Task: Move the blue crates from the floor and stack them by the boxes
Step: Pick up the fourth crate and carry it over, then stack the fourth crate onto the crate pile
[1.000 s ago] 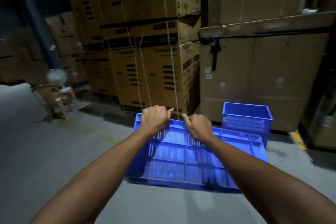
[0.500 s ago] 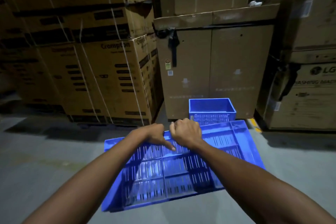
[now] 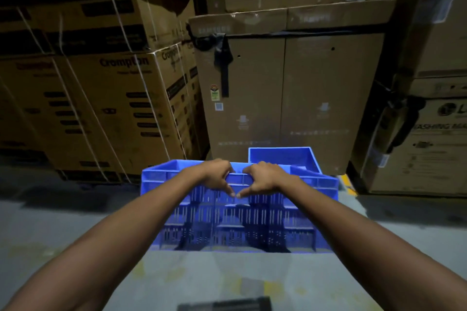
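Carry step, apparently: crate is being gripped at its rim by left hand and right hand, fingers curled. Beyond the hands, second crate is sitting by boxes; aligned lowering is likely being required.

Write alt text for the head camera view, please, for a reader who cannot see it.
A person's left hand and right hand grip the rim of a blue crate. Behind it, a second blue crate stands before tall cardboard boxes.

Blue slotted crate; second blue crate; brown cardboard boxes; grey floor.
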`<state>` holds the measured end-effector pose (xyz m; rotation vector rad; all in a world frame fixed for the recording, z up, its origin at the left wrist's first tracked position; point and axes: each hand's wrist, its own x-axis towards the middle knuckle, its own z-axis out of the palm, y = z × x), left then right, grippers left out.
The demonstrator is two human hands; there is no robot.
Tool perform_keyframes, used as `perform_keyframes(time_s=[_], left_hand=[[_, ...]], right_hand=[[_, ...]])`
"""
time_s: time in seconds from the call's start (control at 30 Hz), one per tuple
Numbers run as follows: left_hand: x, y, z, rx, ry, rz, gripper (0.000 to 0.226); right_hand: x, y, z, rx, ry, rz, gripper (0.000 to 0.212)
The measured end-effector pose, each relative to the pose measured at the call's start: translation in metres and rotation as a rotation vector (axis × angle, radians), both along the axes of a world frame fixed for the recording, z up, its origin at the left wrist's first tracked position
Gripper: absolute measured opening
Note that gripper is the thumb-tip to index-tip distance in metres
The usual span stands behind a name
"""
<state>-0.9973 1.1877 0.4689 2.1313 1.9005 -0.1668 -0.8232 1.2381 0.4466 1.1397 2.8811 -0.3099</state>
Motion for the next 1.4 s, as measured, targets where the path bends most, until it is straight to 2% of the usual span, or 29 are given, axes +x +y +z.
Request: perform_keyframes(time_s=[0.07, 0.23, 0.37, 0.43, 0.53, 0.63, 0.8, 1.1, 1.4], left_hand=[[-0.010, 0.027, 0.000, 0.004, 0.052, -0.033, 0.039], [-0.042, 0.089, -0.015, -0.020, 0.163, -0.075, 0.047], [-0.085, 0.141, -0.037, -0.063, 0.152, -0.026, 0.045], [-0.114, 0.174, -0.052, -0.166, 0.135, 0.027, 0.043], [-0.153, 0.221, -0.076, -0.311, 0.110, 0.085, 0.053], [-0.181, 0.253, -0.100, -0.225, 0.028, 0.107, 0.057], [-0.201, 0.298, -0.128, -0.068, -0.040, 0.077, 0.032], [-0.209, 0.371, -0.135, 0.087, 0.136, 0.056, 0.033], [-0.201, 0.423, -0.172, 0.099, 0.305, 0.191, 0.028]], right_hand=[[-0.006, 0.030, -0.006, -0.118, -0.034, -0.062, 0.066], [-0.038, 0.087, -0.035, -0.293, 0.045, -0.145, 0.060], [-0.084, 0.135, -0.052, -0.261, 0.013, -0.150, 0.051], [-0.113, 0.158, -0.053, -0.210, -0.041, -0.134, 0.044], [-0.156, 0.192, -0.047, -0.093, -0.158, -0.101, 0.043], [-0.190, 0.230, -0.045, 0.000, -0.243, -0.093, 0.044], [-0.213, 0.274, -0.054, 0.056, -0.274, -0.161, 0.029], [-0.220, 0.343, -0.093, 0.148, -0.145, -0.259, 0.020], [-0.222, 0.418, -0.141, 0.171, -0.100, -0.146, 0.020]])
